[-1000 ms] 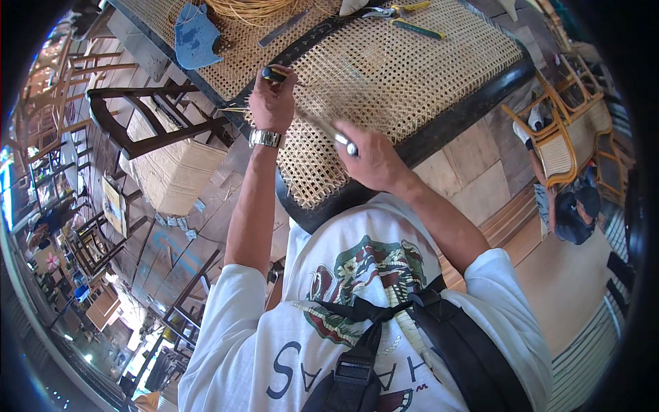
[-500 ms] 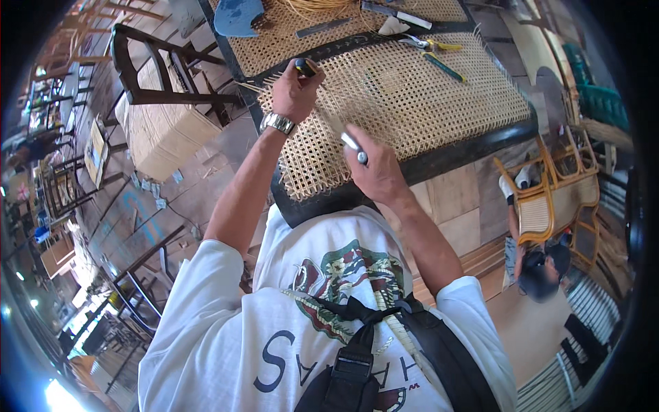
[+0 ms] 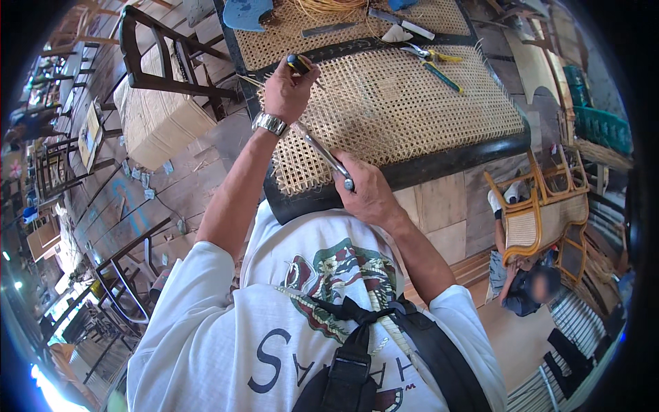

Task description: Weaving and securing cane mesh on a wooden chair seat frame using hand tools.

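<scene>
My left hand (image 3: pixel 288 90) is closed around the black and yellow handle of a screwdriver-like tool (image 3: pixel 298 64), at the left edge of a woven cane panel (image 3: pixel 384 103). A short thin shaft shows beside the fingers. Closer to me, my right hand (image 3: pixel 367 189) grips a silvery metal bar-shaped tool (image 3: pixel 320 152), slanted across the panel's near left corner with its far end close to my left wrist. The cane has an open lattice weave and sits in a black frame (image 3: pixel 425 168). Cut strand ends stick out along its edges.
Yellow-handled pliers (image 3: pixel 445 56) and a green-handled tool (image 3: pixel 443 77) lie on the cane. Beyond them are a blade-like tool (image 3: pixel 412 27) and a cane coil (image 3: pixel 329 5). A dark chair frame (image 3: pixel 171 62) stands left. Another person (image 3: pixel 528 285) works on a chair at right.
The right-hand tool has swung so its length now points up and left toward my left wrist. My right hand has shifted slightly left and nearer me. The left hand keeps its grip.
</scene>
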### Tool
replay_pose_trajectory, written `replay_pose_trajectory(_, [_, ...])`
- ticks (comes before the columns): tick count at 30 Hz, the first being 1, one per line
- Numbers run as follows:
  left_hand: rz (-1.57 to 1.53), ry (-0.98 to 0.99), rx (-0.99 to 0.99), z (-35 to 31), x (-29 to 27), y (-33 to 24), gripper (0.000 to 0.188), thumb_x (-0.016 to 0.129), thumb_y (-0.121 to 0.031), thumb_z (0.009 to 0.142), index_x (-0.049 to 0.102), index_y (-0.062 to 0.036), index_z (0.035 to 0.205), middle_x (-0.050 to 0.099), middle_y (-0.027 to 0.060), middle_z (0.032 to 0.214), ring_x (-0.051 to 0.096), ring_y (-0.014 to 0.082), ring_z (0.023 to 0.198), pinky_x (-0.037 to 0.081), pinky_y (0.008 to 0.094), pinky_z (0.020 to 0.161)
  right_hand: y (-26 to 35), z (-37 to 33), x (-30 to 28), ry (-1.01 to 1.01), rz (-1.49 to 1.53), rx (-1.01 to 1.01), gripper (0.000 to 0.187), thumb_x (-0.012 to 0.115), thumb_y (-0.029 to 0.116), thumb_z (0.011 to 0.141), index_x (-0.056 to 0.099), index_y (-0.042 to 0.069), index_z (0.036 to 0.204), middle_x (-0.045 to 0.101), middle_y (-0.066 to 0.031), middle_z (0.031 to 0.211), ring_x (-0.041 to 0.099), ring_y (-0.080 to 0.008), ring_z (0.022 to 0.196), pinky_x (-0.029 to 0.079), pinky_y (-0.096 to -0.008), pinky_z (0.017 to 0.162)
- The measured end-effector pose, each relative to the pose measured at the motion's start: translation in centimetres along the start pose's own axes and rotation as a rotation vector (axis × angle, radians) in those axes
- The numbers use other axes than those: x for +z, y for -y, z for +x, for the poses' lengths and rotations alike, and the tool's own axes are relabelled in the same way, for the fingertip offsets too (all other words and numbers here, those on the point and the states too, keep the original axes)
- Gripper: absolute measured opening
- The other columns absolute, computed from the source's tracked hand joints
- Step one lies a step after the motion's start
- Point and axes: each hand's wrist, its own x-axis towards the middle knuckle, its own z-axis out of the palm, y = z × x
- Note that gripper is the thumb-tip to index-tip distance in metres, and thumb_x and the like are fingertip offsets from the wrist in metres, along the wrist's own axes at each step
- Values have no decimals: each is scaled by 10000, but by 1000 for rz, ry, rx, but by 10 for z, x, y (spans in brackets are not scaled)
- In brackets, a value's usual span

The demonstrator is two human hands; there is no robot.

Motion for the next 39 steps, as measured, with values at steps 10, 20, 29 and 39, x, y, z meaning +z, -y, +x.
replay_pose_trajectory(10, [126, 18, -28, 0, 13, 6, 247, 810, -255, 902, 683, -106, 1052, 725, 16, 851, 649, 111, 719, 513, 294, 655, -7, 19, -15, -55, -1, -11, 378, 612, 75, 943, 578, -25, 1306, 677, -286, 944, 692, -440, 857, 535, -480, 735])
replay_pose_trajectory(20, [-4, -18, 59, -5, 4, 6, 267, 824, -287, 877, 685, -116, 1029, 740, 29, 787, 682, 145, 666, 518, 314, 615, 2, 0, -8, -56, 62, -83, 336, 608, 78, 948, 582, -39, 1263, 683, -279, 954, 682, -465, 874, 544, -508, 759])
replay_pose_trajectory(29, [-122, 24, 76, -18, 2, -16, 185, 803, -194, 906, 681, -105, 1014, 756, 22, 834, 726, 122, 734, 554, 297, 664, 9, -3, -19, -158, 0, 61, 350, 623, 76, 957, 599, -27, 1290, 690, -256, 996, 709, -395, 873, 551, -430, 771])
replay_pose_trajectory(39, [51, 113, 37, -12, 1, -7, 209, 790, -151, 937, 670, -82, 1095, 722, -22, 962, 657, 56, 838, 524, 235, 733, -5, -1, -28, -69, 24, 53, 332, 604, 90, 965, 605, -15, 1279, 685, -256, 940, 703, -399, 835, 544, -430, 734])
